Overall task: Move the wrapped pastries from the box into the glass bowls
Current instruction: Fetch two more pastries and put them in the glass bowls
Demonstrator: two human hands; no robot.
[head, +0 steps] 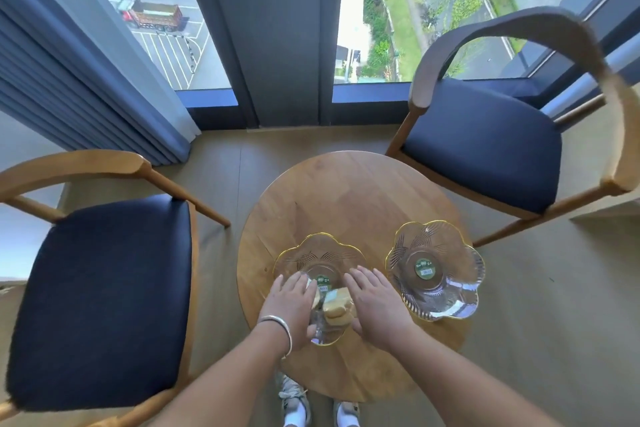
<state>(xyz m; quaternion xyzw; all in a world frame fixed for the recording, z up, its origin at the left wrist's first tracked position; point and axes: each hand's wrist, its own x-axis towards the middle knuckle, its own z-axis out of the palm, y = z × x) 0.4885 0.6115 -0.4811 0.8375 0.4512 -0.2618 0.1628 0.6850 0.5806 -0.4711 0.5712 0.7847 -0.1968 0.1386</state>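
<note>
Low in the frame's centre, our left hand (292,305) and right hand (375,305) hover flat, grip released, over yellow wrapped pastries (337,303) in the left gold-rimmed glass bowl (322,246). We should withdraw gently (the box isn't visible) and fill the empty right glass bowl (435,274) next.

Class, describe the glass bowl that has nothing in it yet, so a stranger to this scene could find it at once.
Start at the round wooden table between the two blue-seated chairs. Two flower-shaped glass bowls with gold rims sit on it. The empty bowl is the right one, away from both hands; only a green sticker shows at its centre, while the left bowl holds wrapped pastries.
</note>
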